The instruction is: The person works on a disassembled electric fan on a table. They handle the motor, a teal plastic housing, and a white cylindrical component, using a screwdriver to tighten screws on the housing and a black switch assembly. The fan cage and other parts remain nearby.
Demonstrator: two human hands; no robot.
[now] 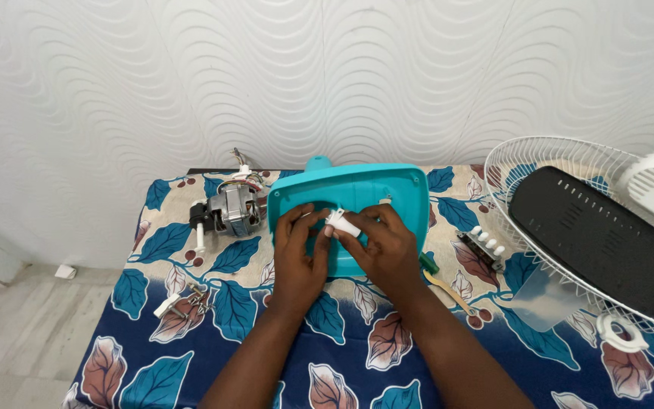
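Teal plastic fan housing [387,198] is lying at table centre, and I am observing both hands working on it. I am seeing the left hand [298,254] and right hand [381,246] closing together, pinching a small white plastic part [342,223] between their fingertips just above the housing. At nine o'clock from the housing, the bare fan motor [230,209] is resting on the floral tablecloth [342,348]. At three o'clock, a white wire fan guard [539,163] is holding a black panel [592,238]. A white switch block [486,244] is lying between housing and guard.
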